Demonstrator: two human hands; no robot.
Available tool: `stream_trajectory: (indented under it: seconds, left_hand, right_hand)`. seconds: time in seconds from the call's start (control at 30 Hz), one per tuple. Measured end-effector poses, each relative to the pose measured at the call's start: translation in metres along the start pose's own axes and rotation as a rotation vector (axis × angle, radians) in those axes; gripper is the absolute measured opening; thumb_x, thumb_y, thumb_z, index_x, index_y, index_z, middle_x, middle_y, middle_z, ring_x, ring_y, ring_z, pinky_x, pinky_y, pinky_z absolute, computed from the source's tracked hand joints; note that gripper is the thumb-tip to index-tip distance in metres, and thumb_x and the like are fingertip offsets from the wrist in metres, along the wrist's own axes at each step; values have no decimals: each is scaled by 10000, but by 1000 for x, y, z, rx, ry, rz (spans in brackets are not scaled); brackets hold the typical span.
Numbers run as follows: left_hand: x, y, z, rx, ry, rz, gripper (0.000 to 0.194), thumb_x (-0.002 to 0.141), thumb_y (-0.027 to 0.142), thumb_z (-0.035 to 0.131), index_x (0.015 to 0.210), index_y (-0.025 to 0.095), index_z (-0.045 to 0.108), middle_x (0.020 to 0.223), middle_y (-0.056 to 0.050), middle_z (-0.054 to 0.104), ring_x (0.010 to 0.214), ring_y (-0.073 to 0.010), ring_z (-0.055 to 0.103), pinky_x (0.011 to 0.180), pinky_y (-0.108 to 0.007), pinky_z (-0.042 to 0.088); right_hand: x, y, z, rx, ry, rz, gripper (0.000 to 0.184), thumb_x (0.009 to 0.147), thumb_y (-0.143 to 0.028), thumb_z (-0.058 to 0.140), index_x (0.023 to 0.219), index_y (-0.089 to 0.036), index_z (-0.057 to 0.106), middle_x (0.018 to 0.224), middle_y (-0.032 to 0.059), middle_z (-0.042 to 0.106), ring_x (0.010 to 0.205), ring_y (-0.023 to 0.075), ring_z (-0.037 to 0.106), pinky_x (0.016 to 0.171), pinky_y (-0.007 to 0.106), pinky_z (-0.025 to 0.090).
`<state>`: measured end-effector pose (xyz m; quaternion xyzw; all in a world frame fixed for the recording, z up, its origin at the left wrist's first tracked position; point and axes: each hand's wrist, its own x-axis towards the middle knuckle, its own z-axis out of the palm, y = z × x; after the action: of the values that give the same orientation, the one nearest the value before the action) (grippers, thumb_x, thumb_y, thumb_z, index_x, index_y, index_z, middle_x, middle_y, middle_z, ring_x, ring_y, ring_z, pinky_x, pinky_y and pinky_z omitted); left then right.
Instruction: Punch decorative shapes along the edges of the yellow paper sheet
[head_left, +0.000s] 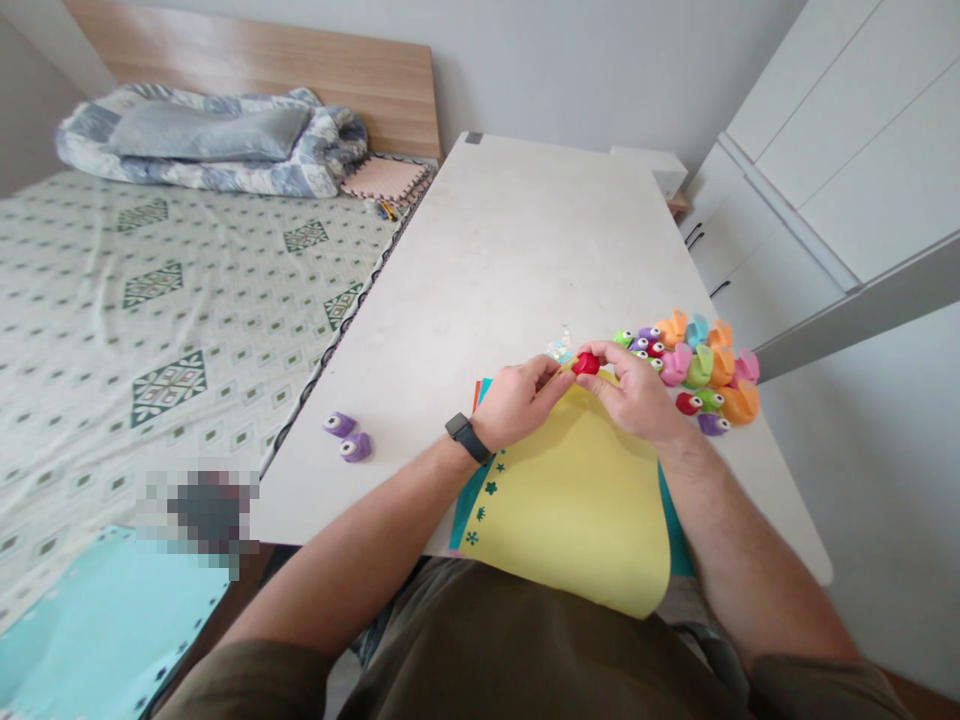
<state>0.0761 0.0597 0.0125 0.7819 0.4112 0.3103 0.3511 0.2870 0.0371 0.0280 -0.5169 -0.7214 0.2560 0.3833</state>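
My left hand (521,402), with a black watch (468,438) on the wrist, pinches the top edge of a yellow paper sheet (574,500). My right hand (634,392) grips a small red craft punch (586,364) on that edge, with the sheet's corner seemingly inside it. Star and flower shapes are cut along the sheet's left margin. A teal paper sheet (675,535) lies beneath it. Just beyond my right hand sits a cluster of several colourful craft punches (694,365).
Everything lies on a long white table (487,250). Two purple craft punches (347,435) stand near its left edge, and paper bits (560,347) lie by my hands. A patterned bed (165,330) runs along the left, with a light blue punched sheet (105,640) at lower left.
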Motion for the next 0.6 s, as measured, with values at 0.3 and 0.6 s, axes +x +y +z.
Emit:
stream_trajectory:
  seconds: [0.3, 0.6]
  left_hand:
    - [5, 3, 4, -120, 39, 14, 600, 861, 676, 712, 1203, 183, 706, 1051, -67, 773, 876, -187, 667, 771, -293, 491]
    - [7, 4, 2, -186, 22, -8, 492, 885, 588, 735, 1170, 186, 739, 1094, -60, 792, 940, -204, 703, 827, -306, 506]
  right_hand:
    - [-1, -2, 3, -37, -3, -36, 306, 900, -197, 664, 1201, -249, 665, 1158, 87, 721, 1094, 276, 676, 1008, 459, 526]
    - [-1, -4, 7, -99, 5, -76, 330, 890, -170, 629, 1210, -248, 653, 1141, 92, 709, 1108, 281, 669, 1011, 464, 516]
